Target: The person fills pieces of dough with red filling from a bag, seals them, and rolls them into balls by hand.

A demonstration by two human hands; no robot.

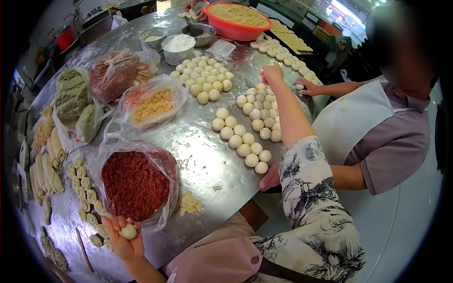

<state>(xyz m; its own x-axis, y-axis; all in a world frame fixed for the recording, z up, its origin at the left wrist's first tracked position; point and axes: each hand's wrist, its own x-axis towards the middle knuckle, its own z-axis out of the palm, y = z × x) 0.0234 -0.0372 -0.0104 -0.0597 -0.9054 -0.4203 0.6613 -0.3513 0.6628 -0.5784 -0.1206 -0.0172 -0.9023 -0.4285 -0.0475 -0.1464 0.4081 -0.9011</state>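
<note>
My left hand (123, 239) is closed around a smooth, pale dough ball (127, 231), just in front of a plastic bag of dark red filling (136, 179). My right arm stretches far across the steel table, and my right hand (272, 74) has its fingers curled together above the far side; whether anything is in them is hidden. Below that hand are rows of round dough balls (257, 113). A longer double row of dough balls (243, 141) runs toward the near table edge. Another cluster of dough balls (205, 75) lies to the left.
Rolled dough pieces (85, 188) and a thin stick (84, 250) lie at left, with bagged green dough (71, 96) and yellow crumbly filling (153, 107) behind. A red basin (237, 21) stands at the back. At right, a co-worker's hand (309, 87) touches the table.
</note>
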